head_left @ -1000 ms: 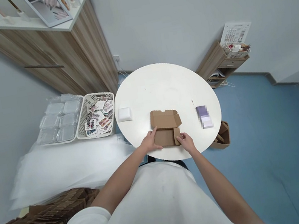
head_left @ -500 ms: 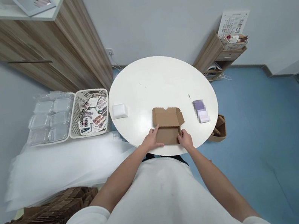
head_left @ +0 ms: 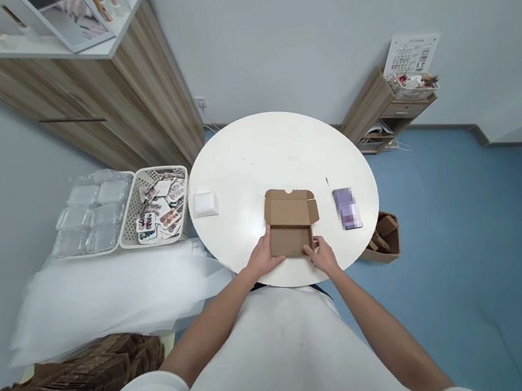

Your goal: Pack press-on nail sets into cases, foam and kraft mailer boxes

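Cards (head_left: 159, 206) pile up in the white basket (head_left: 131, 220), clear cases (head_left: 73, 218) crowd the next one, and here on the worktop (head_left: 278, 149) the open cardboard box (head_left: 290, 241) sits between the left hand (head_left: 261, 255), fingers spread against one side, and the right hand (head_left: 322, 256), fingers pinching the opposite wall.

Head-worn camera, wide view, looking forward and down, white table (head_left: 282, 145) mid-frame below

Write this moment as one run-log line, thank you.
left hand: at box left side | right hand: box right side | box: open, on table
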Tool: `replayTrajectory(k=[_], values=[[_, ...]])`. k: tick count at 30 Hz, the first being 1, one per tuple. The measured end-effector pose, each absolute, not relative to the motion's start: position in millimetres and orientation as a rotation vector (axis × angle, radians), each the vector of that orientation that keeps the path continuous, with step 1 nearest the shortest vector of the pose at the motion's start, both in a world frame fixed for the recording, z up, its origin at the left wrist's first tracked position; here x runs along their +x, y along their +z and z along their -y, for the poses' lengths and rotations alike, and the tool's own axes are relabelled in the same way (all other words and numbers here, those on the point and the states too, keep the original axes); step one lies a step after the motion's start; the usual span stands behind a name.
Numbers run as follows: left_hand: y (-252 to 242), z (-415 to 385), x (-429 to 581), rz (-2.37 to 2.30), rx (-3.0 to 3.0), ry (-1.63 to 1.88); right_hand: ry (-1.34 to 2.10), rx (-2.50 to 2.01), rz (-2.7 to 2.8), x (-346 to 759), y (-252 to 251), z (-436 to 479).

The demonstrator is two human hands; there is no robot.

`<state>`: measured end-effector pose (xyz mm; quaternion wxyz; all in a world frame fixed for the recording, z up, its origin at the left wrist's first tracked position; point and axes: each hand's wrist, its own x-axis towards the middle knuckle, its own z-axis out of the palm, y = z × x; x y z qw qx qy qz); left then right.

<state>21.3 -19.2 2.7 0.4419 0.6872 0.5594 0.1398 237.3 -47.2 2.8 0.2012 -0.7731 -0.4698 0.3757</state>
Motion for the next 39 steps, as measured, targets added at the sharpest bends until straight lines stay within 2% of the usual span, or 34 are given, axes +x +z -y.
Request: replayTrajectory(k=[7,15,24,39], values=[[-5.4,24.4,35.6,-1.429,1.262,0.589,1.294,-1.825,1.076,253.7,-3.2,47.5],[3.6,10.8,55.3,-1.443,1.165,0.673,1.489,-1.575,0.972,270.3,-14.2,37.9],[15.2,4.1,72.2,-1.489,1.145,0.691,1.526,-1.527,1.028,281.6,-23.3,28.3],[6.9,11.2,66.5,-1.529,1.096,0.624,1.566,-1.484,1.047,287.7,-29.4,29.7]])
